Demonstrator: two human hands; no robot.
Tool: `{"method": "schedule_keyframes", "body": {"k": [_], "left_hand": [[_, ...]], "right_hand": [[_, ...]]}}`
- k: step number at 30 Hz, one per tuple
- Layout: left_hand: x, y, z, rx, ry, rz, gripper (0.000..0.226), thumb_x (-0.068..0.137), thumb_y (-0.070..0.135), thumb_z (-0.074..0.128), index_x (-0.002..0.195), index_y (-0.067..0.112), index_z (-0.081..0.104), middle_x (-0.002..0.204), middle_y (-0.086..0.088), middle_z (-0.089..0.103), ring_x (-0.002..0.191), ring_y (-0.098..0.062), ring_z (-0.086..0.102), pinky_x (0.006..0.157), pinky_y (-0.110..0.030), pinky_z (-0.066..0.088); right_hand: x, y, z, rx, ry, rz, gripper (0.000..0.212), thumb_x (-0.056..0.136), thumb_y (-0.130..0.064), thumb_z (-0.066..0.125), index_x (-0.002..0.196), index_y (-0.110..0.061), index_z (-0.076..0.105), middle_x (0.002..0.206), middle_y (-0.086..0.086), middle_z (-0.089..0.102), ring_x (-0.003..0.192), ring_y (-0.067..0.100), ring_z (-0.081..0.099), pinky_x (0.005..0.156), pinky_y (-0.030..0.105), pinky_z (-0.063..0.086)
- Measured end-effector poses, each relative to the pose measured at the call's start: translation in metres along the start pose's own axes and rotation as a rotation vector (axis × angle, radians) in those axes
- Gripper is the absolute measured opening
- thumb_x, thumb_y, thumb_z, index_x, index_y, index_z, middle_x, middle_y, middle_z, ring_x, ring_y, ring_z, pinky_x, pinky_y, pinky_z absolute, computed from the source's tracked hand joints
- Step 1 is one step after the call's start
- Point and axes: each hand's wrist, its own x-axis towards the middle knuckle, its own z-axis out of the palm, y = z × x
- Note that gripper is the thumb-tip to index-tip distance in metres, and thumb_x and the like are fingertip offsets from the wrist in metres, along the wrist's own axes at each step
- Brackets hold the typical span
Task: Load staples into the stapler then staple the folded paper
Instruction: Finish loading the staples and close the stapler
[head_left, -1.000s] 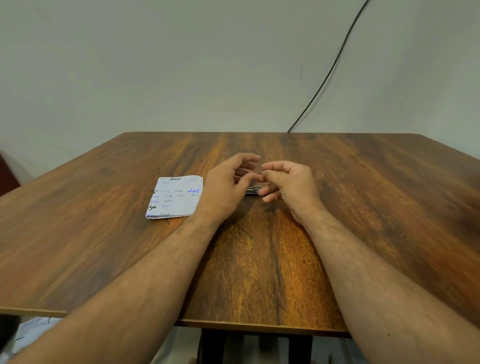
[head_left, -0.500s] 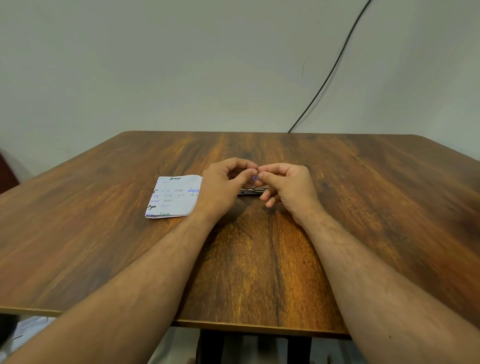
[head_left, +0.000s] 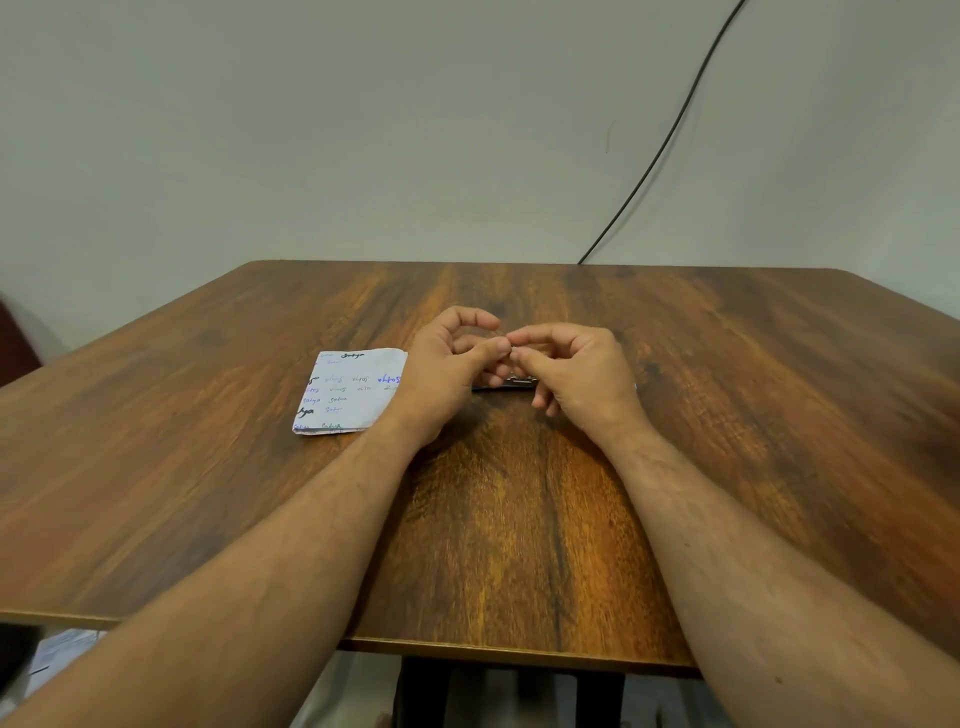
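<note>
A folded paper with handwriting lies flat on the wooden table, left of centre. My left hand and my right hand meet fingertip to fingertip just above the table. Together they pinch a tiny item that looks like staples, almost wholly hidden by the fingers. Below the fingertips a small metallic stapler rests on the table, mostly covered by both hands. My left wrist overlaps the paper's right edge.
A black cable runs down the wall to the table's far edge. A small bluish bit peeks out right of my right hand. Papers lie on the floor at lower left, below the near table edge.
Both hands have risen slightly off the stapler and brought their fingertips closer together. The paper and stapler have stayed in place.
</note>
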Motion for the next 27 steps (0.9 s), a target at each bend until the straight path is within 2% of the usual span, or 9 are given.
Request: {"method": "schedule_keyframes", "body": {"k": [5, 14, 17, 19, 20, 24, 27], "left_hand": [[0.002, -0.003, -0.002, 0.039, -0.009, -0.015, 0.019, 0.094, -0.002, 0.062, 0.107, 0.012, 0.06, 0.072, -0.007, 0.071, 0.059, -0.013, 0.065, 0.06, -0.024, 0.056], [0.001, -0.002, 0.0, 0.118, 0.049, -0.026, 0.02, 0.095, -0.003, 0.059, 0.105, 0.014, 0.06, 0.072, -0.008, 0.07, 0.058, -0.012, 0.064, 0.056, -0.025, 0.052], [0.003, -0.006, 0.002, 0.414, 0.22, 0.075, 0.023, 0.091, 0.001, 0.06, 0.093, 0.024, 0.064, 0.072, 0.004, 0.071, 0.064, -0.002, 0.064, 0.064, -0.019, 0.049], [0.002, -0.007, 0.003, 0.593, 0.267, 0.126, 0.023, 0.088, 0.005, 0.062, 0.088, 0.027, 0.066, 0.072, 0.015, 0.067, 0.065, 0.005, 0.06, 0.066, -0.011, 0.044], [0.002, -0.007, 0.003, 0.638, 0.25, 0.118, 0.022, 0.086, 0.006, 0.064, 0.089, 0.027, 0.067, 0.074, 0.017, 0.065, 0.068, 0.004, 0.059, 0.069, -0.012, 0.046], [0.006, -0.013, 0.002, 0.8, 0.151, 0.025, 0.022, 0.081, 0.016, 0.07, 0.099, 0.027, 0.074, 0.078, 0.019, 0.067, 0.092, -0.018, 0.064, 0.085, -0.04, 0.055], [0.005, -0.013, 0.003, 0.888, 0.094, -0.019, 0.026, 0.082, 0.023, 0.073, 0.108, 0.024, 0.077, 0.091, 0.008, 0.073, 0.101, -0.02, 0.063, 0.091, -0.041, 0.053]], "right_hand": [[-0.001, 0.0, 0.001, -0.047, -0.012, -0.006, 0.017, 0.092, -0.018, 0.073, 0.109, -0.018, 0.074, 0.072, 0.006, 0.076, 0.045, 0.011, 0.062, 0.041, 0.02, 0.047], [-0.002, -0.001, 0.001, -0.123, -0.017, -0.056, 0.003, 0.091, -0.02, 0.072, 0.093, -0.019, 0.075, 0.065, 0.008, 0.073, 0.043, 0.009, 0.06, 0.043, 0.018, 0.047], [0.002, 0.002, 0.0, -0.227, 0.102, -0.092, 0.004, 0.089, -0.022, 0.072, 0.088, -0.025, 0.075, 0.057, -0.002, 0.069, 0.044, 0.003, 0.055, 0.056, 0.018, 0.047], [0.004, 0.004, -0.002, -0.311, 0.138, -0.113, 0.003, 0.087, -0.025, 0.073, 0.085, -0.028, 0.074, 0.048, -0.012, 0.059, 0.045, 0.001, 0.05, 0.057, 0.017, 0.042], [0.004, 0.005, -0.002, -0.353, 0.135, -0.126, 0.003, 0.087, -0.026, 0.073, 0.086, -0.028, 0.075, 0.046, -0.013, 0.055, 0.045, 0.002, 0.048, 0.056, 0.018, 0.04], [0.003, 0.006, -0.003, -0.501, 0.082, -0.175, 0.01, 0.09, -0.027, 0.069, 0.096, -0.027, 0.076, 0.05, -0.013, 0.053, 0.046, 0.004, 0.047, 0.058, 0.025, 0.043], [0.006, 0.01, -0.004, -0.58, 0.062, -0.162, 0.013, 0.09, -0.03, 0.067, 0.098, -0.028, 0.077, 0.055, -0.017, 0.051, 0.055, 0.004, 0.051, 0.068, 0.031, 0.051]]}}
